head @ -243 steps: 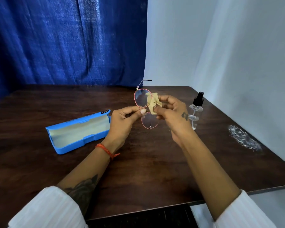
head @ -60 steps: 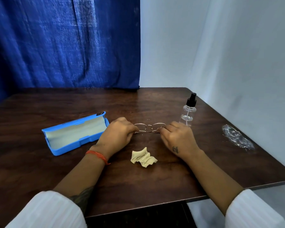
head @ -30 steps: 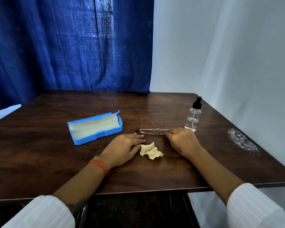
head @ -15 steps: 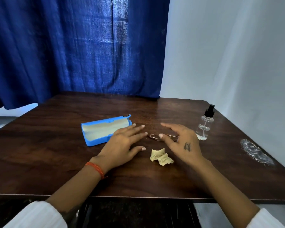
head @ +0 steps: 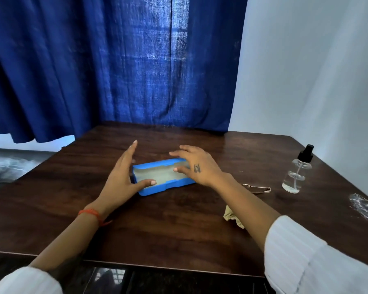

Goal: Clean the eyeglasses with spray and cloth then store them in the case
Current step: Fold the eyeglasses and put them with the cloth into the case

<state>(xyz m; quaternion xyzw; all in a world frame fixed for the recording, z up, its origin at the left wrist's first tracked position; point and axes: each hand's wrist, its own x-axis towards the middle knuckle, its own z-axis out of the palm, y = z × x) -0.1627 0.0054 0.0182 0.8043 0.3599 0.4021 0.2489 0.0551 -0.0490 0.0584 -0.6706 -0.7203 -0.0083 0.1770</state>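
Both hands are spreading open around the blue case (head: 164, 177) mid-table: the left hand (head: 123, 177) cupping its left end, the right hand (head: 197, 166) lying over its right end. The glasses (head: 257, 188) and cloth (head: 232, 215) are lying loose beside the right forearm, the spray bottle (head: 296, 172) standing near the table's (head: 157, 225) right edge.

Dark wooden table (head: 179, 234) carries case (head: 164, 183), eyeglasses (head: 257, 189), cloth (head: 232, 215), spray bottle (head: 296, 172).

A single wide-angle head camera is looking forward and down across the desk (head: 179, 230) from its near edge, close above the person's forearms. It is facing a curtain (head: 115, 71) and a wall (head: 306, 71) behind the far edge.
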